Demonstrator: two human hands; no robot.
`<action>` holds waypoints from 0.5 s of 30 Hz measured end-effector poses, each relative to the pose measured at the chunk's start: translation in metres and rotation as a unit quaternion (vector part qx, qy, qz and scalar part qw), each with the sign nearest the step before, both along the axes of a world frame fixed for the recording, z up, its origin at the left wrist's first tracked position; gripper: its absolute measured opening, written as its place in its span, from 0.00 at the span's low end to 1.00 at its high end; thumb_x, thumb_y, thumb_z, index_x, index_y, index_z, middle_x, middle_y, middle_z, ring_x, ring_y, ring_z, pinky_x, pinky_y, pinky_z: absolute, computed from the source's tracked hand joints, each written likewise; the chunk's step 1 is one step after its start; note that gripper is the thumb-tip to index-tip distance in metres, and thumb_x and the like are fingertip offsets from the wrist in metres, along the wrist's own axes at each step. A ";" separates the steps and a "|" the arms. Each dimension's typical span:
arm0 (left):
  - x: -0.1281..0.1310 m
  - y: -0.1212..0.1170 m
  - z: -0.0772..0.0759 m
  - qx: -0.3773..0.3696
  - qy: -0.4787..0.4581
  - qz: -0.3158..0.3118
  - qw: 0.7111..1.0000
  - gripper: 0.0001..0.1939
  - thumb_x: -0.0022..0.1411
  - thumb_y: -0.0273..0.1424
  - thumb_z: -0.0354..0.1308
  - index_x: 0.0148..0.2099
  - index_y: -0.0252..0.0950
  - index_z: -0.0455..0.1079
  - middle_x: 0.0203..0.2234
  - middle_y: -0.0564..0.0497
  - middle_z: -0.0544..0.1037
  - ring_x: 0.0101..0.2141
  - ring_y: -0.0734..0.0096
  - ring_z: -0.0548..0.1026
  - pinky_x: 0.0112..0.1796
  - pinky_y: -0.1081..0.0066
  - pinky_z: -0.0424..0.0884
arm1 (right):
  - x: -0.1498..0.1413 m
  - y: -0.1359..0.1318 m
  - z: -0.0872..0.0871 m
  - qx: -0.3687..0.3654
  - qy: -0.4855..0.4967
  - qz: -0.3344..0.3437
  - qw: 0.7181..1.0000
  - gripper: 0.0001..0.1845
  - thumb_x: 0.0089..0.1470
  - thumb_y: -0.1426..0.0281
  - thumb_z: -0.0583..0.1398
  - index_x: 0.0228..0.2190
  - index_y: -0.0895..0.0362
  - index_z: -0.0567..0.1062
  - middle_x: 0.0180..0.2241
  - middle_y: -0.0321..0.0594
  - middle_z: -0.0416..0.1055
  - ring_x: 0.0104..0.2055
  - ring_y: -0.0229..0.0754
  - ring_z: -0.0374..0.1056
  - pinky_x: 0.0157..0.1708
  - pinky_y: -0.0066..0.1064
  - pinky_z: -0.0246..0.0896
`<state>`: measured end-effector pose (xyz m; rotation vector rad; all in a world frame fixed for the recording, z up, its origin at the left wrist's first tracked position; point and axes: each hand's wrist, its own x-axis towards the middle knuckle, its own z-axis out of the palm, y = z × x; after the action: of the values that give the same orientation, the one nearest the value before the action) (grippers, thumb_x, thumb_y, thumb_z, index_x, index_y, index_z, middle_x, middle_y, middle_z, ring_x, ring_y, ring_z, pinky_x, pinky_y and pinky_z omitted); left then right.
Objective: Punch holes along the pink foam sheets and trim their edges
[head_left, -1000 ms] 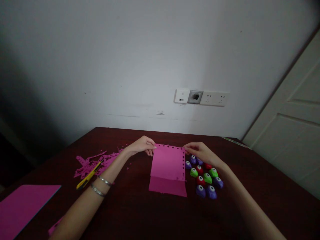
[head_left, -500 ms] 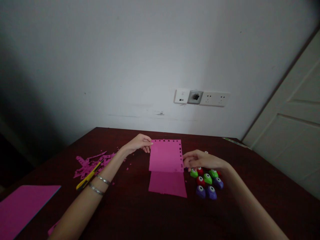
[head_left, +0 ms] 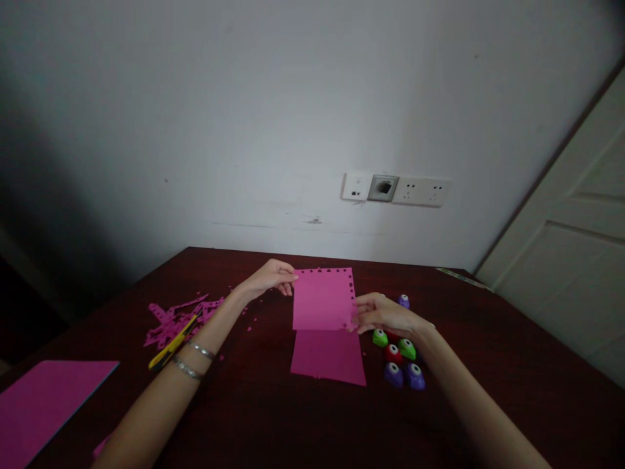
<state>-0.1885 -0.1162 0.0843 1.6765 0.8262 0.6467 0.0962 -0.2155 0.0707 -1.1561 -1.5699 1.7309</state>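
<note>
A pink sheet of paper [head_left: 322, 299] with a crease across its middle has its upper panel raised and its lower panel near the table. Small shaped holes run along the top and right edges of the upper panel. At its upper left corner, my left hand [head_left: 271, 277] pinches the paper between thumb and fingers. My right hand [head_left: 385, 314] grips the right edge close to the crease, fingers partly at the sheet's edge. Just below my right wrist sit several small craft punches in green [head_left: 407, 349], red [head_left: 393, 354] and purple [head_left: 415, 376], partly covered by that arm.
Pink punched paper scraps [head_left: 168, 322] lie left, with a yellow and black utility knife [head_left: 170, 348] beside my left forearm. Another pink sheet [head_left: 43, 404] rests at the near left. Behind the dark table [head_left: 273, 417] stands a wall with sockets [head_left: 422, 191].
My right hand has moved left onto the paper's right edge, uncovering a purple punch behind it. The upper panel has risen slightly, with my left hand still at its corner.
</note>
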 end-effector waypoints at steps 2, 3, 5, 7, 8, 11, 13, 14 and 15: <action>0.000 0.001 -0.001 0.000 0.004 0.001 1.000 0.13 0.50 0.37 0.61 0.33 0.32 0.70 0.19 0.50 0.75 0.21 0.74 0.73 0.24 0.73 0.68 | 0.001 0.000 0.000 0.002 -0.003 0.003 1.000 0.16 0.38 0.72 0.65 0.35 0.59 0.76 0.29 0.39 0.75 0.31 0.34 0.70 0.35 0.26 0.67; 0.000 0.001 -0.001 0.002 0.005 0.001 1.000 0.13 0.50 0.37 0.61 0.33 0.32 0.70 0.19 0.49 0.75 0.21 0.73 0.73 0.24 0.72 0.68 | 0.001 0.000 0.000 0.004 -0.004 0.004 1.000 0.16 0.38 0.72 0.65 0.35 0.59 0.77 0.29 0.39 0.75 0.31 0.33 0.70 0.35 0.25 0.67; 0.000 0.002 -0.002 0.005 0.006 0.001 1.000 0.13 0.50 0.38 0.61 0.33 0.32 0.70 0.19 0.49 0.75 0.21 0.73 0.73 0.24 0.71 0.68 | 0.001 0.000 0.001 0.011 -0.005 0.005 1.000 0.14 0.40 0.72 0.65 0.34 0.59 0.77 0.29 0.39 0.75 0.30 0.33 0.70 0.34 0.24 0.67; -0.001 0.002 -0.002 0.008 0.008 0.000 1.000 0.14 0.51 0.38 0.61 0.33 0.32 0.70 0.20 0.48 0.75 0.22 0.72 0.73 0.25 0.71 0.68 | 0.001 0.000 0.001 0.018 -0.007 0.006 1.000 0.12 0.41 0.71 0.64 0.33 0.59 0.77 0.29 0.39 0.75 0.30 0.32 0.70 0.33 0.23 0.67; -0.001 0.002 -0.002 0.009 0.007 0.000 1.000 0.14 0.51 0.38 0.61 0.33 0.32 0.70 0.20 0.48 0.75 0.22 0.72 0.73 0.25 0.71 0.68 | 0.001 0.000 0.001 0.019 -0.009 0.006 1.000 0.12 0.42 0.71 0.64 0.33 0.59 0.78 0.29 0.39 0.75 0.30 0.32 0.70 0.33 0.22 0.67; -0.001 0.000 -0.001 0.010 0.005 0.001 1.000 0.14 0.51 0.38 0.61 0.33 0.32 0.70 0.20 0.48 0.75 0.22 0.73 0.73 0.24 0.71 0.69 | 0.002 0.000 0.001 0.019 -0.023 0.005 1.000 0.11 0.42 0.69 0.65 0.31 0.60 0.78 0.29 0.39 0.75 0.29 0.32 0.69 0.32 0.22 0.66; -0.001 -0.001 0.001 0.010 0.004 0.001 1.000 0.13 0.51 0.38 0.61 0.33 0.31 0.70 0.21 0.48 0.75 0.22 0.73 0.73 0.24 0.72 0.69 | 0.004 0.000 0.001 0.020 -0.034 0.011 0.999 0.11 0.42 0.68 0.64 0.31 0.60 0.78 0.28 0.39 0.75 0.28 0.32 0.69 0.31 0.22 0.66; -0.001 -0.001 0.001 0.010 0.004 0.002 1.000 0.13 0.51 0.38 0.61 0.33 0.31 0.70 0.21 0.48 0.75 0.22 0.74 0.73 0.24 0.73 0.69 | 0.005 0.000 0.001 0.020 -0.037 0.015 0.999 0.11 0.42 0.68 0.64 0.31 0.60 0.77 0.28 0.39 0.74 0.28 0.32 0.69 0.31 0.22 0.66; -0.001 -0.001 0.001 0.010 0.004 0.003 1.000 0.13 0.51 0.38 0.61 0.33 0.31 0.70 0.21 0.48 0.75 0.22 0.74 0.73 0.24 0.73 0.69 | 0.006 -0.001 0.002 0.019 -0.040 0.017 0.999 0.11 0.42 0.68 0.64 0.30 0.61 0.77 0.28 0.39 0.74 0.29 0.32 0.69 0.31 0.22 0.66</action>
<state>-0.1894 -0.1176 0.0856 1.6967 0.8329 0.6535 0.1021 -0.2160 0.0725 -1.1998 -1.6714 1.6868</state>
